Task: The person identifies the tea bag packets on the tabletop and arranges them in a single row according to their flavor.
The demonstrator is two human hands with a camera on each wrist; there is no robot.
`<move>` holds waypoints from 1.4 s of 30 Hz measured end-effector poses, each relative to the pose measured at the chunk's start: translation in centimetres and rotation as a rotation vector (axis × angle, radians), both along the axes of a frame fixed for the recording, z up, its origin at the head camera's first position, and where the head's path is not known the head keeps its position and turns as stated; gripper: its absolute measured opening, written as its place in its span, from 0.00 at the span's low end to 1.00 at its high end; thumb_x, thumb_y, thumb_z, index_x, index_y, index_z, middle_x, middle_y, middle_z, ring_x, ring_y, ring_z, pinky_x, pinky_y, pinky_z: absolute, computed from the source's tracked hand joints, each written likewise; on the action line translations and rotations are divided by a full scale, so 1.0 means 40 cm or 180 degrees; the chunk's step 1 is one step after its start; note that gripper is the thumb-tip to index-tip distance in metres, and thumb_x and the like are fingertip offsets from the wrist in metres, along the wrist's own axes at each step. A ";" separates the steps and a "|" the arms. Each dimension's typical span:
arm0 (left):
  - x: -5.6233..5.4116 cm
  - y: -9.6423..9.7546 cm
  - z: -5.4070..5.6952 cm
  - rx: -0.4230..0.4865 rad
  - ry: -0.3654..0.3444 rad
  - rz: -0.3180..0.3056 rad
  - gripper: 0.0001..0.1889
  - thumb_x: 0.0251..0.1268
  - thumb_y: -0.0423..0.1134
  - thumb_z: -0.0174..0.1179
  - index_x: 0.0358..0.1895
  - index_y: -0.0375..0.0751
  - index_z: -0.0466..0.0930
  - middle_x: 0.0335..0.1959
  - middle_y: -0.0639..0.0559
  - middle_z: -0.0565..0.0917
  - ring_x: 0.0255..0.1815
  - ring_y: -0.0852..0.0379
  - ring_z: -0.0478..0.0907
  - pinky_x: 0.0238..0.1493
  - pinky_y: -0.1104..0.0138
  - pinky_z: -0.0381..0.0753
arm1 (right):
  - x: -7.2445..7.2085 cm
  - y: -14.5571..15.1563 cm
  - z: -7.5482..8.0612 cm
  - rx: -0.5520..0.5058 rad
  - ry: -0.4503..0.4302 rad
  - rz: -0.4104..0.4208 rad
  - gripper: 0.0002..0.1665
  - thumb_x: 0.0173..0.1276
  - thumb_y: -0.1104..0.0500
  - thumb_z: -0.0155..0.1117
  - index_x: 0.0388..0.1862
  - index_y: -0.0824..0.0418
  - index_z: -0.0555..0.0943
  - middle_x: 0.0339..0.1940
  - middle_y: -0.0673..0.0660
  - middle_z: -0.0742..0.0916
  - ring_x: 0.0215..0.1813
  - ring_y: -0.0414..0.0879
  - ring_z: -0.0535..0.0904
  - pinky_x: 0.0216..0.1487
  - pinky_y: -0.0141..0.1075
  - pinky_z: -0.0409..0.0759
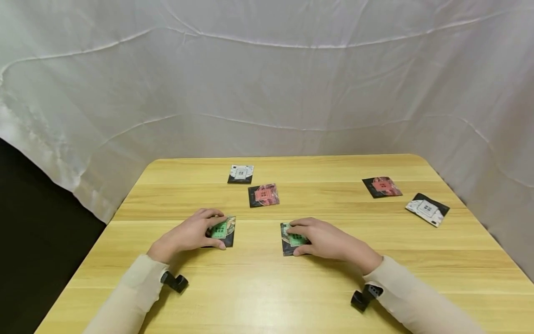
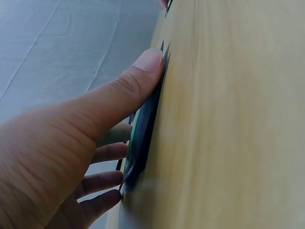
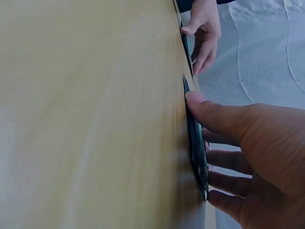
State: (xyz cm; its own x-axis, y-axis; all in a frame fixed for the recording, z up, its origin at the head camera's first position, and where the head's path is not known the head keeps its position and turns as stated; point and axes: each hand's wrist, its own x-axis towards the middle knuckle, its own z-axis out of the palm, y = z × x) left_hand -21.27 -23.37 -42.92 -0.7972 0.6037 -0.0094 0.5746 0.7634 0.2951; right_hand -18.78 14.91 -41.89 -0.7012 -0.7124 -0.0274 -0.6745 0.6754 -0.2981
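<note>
In the head view my left hand spans a green-and-black flat packet at the table's middle left, thumb at its near edge and fingers at its far edge. A matching green-and-black packet lies under my right hand, held the same way from its right side. Up close in the left wrist view, the thumb rests on one end of the dark packet, close over the wood. In the right wrist view the other packet sits between thumb and fingertips, low at the tabletop.
Beyond the hands, a white-and-black packet and a red-and-black packet lie on the wooden table. To the right lie another red-and-black packet and another white-and-black packet. A pale curtain hangs behind the table.
</note>
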 end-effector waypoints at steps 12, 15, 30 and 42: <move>-0.001 -0.004 -0.007 0.0076 0.0020 -0.0013 0.47 0.50 0.69 0.65 0.70 0.43 0.71 0.66 0.46 0.70 0.67 0.44 0.63 0.64 0.48 0.66 | -0.019 -0.050 0.001 -0.0086 -0.0083 0.0010 0.39 0.65 0.41 0.67 0.69 0.60 0.73 0.69 0.59 0.74 0.69 0.56 0.68 0.68 0.49 0.65; -0.002 -0.004 -0.009 0.0064 0.0035 -0.0009 0.47 0.49 0.71 0.64 0.69 0.43 0.72 0.64 0.47 0.71 0.65 0.45 0.64 0.62 0.49 0.68 | -0.024 -0.064 0.000 -0.0069 -0.0085 -0.0005 0.39 0.65 0.41 0.67 0.69 0.60 0.73 0.69 0.58 0.74 0.70 0.55 0.67 0.68 0.48 0.64; -0.005 0.001 -0.009 0.0064 0.0151 -0.0053 0.47 0.50 0.71 0.63 0.68 0.41 0.74 0.61 0.46 0.71 0.63 0.45 0.65 0.60 0.50 0.69 | -0.046 -0.131 0.002 -0.0026 -0.0014 -0.0014 0.42 0.64 0.39 0.67 0.69 0.64 0.73 0.69 0.59 0.75 0.70 0.53 0.68 0.69 0.45 0.64; -0.002 0.003 -0.006 0.0170 0.0061 0.0017 0.47 0.48 0.70 0.66 0.68 0.43 0.73 0.60 0.48 0.72 0.58 0.48 0.66 0.58 0.51 0.71 | -0.062 -0.169 -0.005 -0.0039 -0.0064 -0.0116 0.45 0.60 0.37 0.69 0.70 0.60 0.73 0.68 0.57 0.74 0.69 0.54 0.66 0.69 0.47 0.62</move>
